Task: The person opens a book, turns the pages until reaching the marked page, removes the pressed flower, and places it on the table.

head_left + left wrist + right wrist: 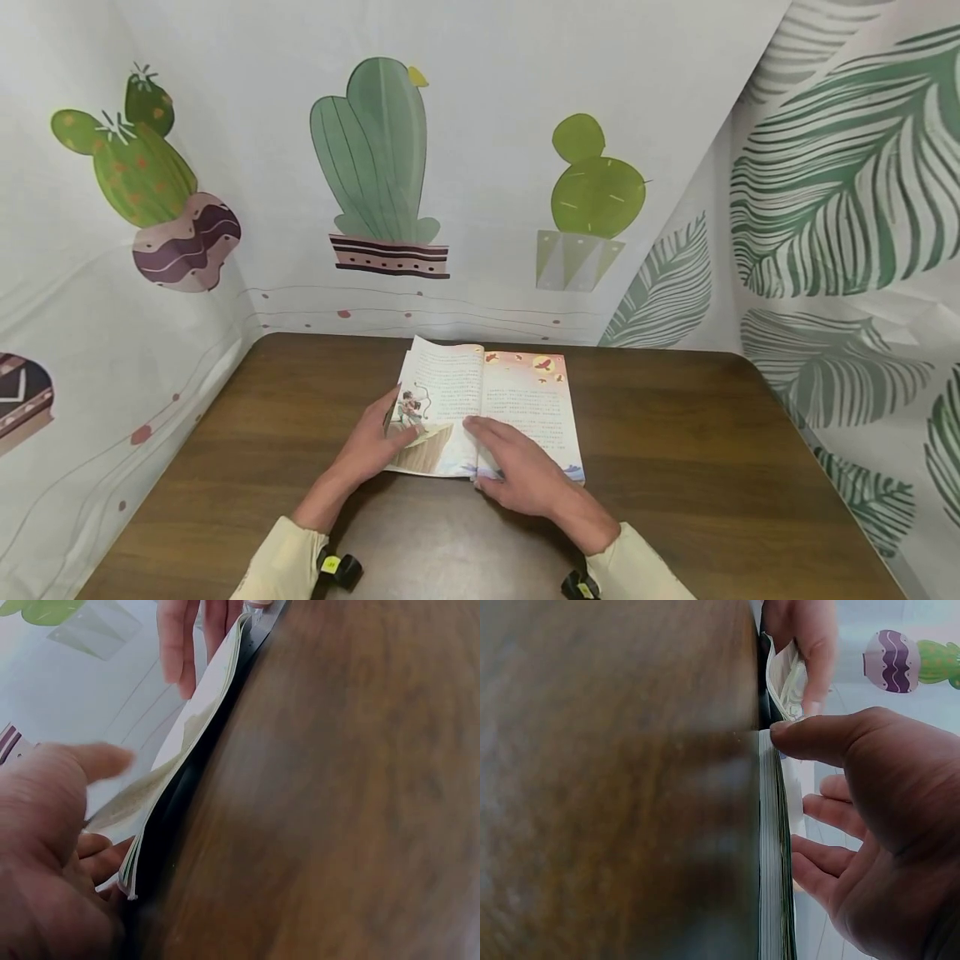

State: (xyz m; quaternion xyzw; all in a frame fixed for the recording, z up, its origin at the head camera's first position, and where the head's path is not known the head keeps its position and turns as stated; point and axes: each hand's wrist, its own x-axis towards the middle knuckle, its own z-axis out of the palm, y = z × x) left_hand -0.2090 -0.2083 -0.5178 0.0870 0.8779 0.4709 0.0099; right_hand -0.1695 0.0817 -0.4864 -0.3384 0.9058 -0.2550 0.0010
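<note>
An open book (521,400) lies on the brown table, with printed text and coloured drawings, including an archer on the left page. My left hand (375,442) holds the book's left edge, thumb over the page and fingers at the outer edge. In the left wrist view, the left-hand pages (187,739) bow up above a dark gap. My right hand (525,471) rests on the right page near the spine, fingers extended. Its thumb (810,740) touches the bottom edge by the spine in the right wrist view. The top corner of a left page curls up.
The wooden table (675,450) extends on both sides of the book. A white cloth (495,167) with printed cacti hangs behind and at the left, and a leaf-patterned cloth (840,183) hangs at the right. A black wrist camera (345,572) sits at the left cuff.
</note>
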